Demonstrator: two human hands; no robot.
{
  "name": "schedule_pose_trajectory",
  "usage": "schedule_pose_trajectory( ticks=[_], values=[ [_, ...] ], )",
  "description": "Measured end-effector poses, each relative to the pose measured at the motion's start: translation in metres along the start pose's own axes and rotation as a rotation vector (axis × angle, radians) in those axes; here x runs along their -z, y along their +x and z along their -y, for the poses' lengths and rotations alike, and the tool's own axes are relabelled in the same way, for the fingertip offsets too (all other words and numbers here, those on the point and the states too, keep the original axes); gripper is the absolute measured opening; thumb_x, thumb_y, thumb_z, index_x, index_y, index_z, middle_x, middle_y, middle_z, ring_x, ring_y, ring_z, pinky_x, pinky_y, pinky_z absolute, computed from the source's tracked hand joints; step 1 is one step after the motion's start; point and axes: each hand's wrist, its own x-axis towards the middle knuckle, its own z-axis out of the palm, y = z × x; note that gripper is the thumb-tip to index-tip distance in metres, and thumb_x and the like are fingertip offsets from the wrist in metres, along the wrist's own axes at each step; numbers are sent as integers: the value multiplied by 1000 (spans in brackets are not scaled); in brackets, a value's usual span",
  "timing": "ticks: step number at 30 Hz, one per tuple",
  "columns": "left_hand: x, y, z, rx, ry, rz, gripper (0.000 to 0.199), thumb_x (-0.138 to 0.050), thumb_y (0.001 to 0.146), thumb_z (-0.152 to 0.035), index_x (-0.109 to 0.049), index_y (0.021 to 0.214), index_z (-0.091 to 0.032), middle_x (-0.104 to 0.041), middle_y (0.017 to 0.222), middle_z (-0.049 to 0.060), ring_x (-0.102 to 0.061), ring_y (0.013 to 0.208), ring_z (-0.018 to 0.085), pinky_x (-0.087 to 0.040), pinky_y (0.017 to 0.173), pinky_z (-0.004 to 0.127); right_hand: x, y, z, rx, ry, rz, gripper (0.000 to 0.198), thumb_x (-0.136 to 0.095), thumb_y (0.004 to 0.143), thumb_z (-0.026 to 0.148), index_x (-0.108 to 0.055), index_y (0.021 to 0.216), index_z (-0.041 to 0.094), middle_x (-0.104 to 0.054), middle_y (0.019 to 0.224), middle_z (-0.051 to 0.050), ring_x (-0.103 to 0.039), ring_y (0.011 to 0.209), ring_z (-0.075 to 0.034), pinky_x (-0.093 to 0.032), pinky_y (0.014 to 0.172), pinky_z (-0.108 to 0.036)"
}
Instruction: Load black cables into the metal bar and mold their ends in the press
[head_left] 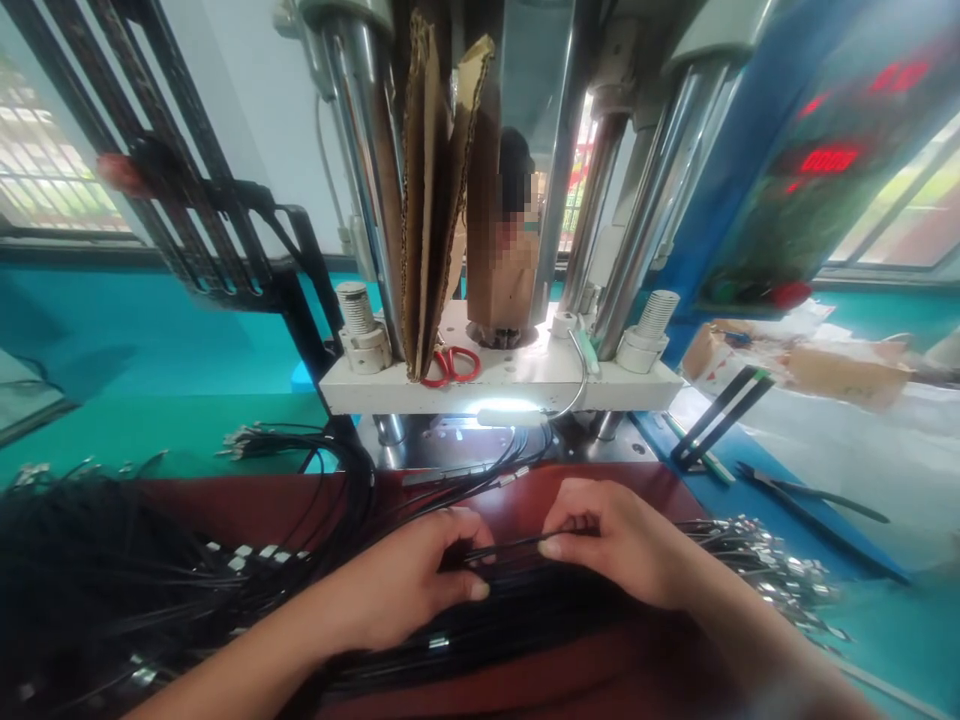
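Observation:
Between my two hands runs a thin black cable point(517, 545), stretched nearly level. My left hand point(420, 575) is closed around it, thumb below and fingers curled over. With a pinch of thumb and fingertips, my right hand point(611, 535) grips the same cable farther right. Under both hands lies a thick bundle of black cables point(525, 610) on the dark red work surface point(465, 690). Silver metal ends point(772, 570) fan out beyond my right forearm. More black cables point(472, 485) with metal fittings lie just behind my hands, beneath the press.
A white press plate point(495, 388) with steel columns stands ahead, its lamp point(510, 410) lit. Red-handled scissors point(454, 368) and cardboard point(435, 200) rest there. Pliers point(810, 495) lie right. A black cable heap point(90, 570) spreads left. A control panel point(825, 160) glows red upper right.

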Motion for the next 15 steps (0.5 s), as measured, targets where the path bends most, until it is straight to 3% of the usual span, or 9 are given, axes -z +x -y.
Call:
schedule_pose_trajectory(
  ticks=[3, 6, 10, 15],
  values=[
    [0, 0, 0, -22, 23, -18, 13, -60, 83, -28, -59, 95, -25, -60, 91, -5, -55, 85, 15, -40, 76, 25, -1, -3, 2, 94, -75, -14, 10, -60, 88, 25, -69, 86, 21, -63, 85, -1, -59, 79, -16, -44, 71, -27],
    [-2, 0, 0, -35, 59, -29, 13, -53, 88, -31, -60, 99, -27, -61, 94, -4, -56, 87, 16, -40, 78, 27, 0, -5, 2, 150, -178, 75, 16, -55, 92, 27, -70, 96, 23, -62, 89, -2, -58, 84, -18, -43, 74, -29],
    [-7, 0, 1, -30, 112, -17, 20, -46, 92, -34, -61, 102, -27, -63, 97, 0, -57, 87, 18, -41, 79, 30, 0, -5, -1, 120, -229, 158, 18, -57, 91, 31, -71, 86, 21, -61, 87, -4, -57, 79, -19, -42, 70, -29],
    [-9, 0, 2, -36, 188, -1, 25, -42, 94, -37, -62, 93, -24, -62, 94, 2, -56, 83, 18, -41, 77, 30, -2, -3, -3, 152, -229, 158, 20, -55, 91, 28, -70, 82, 19, -60, 85, -4, -56, 78, -19, -42, 72, -30]
  ],
)
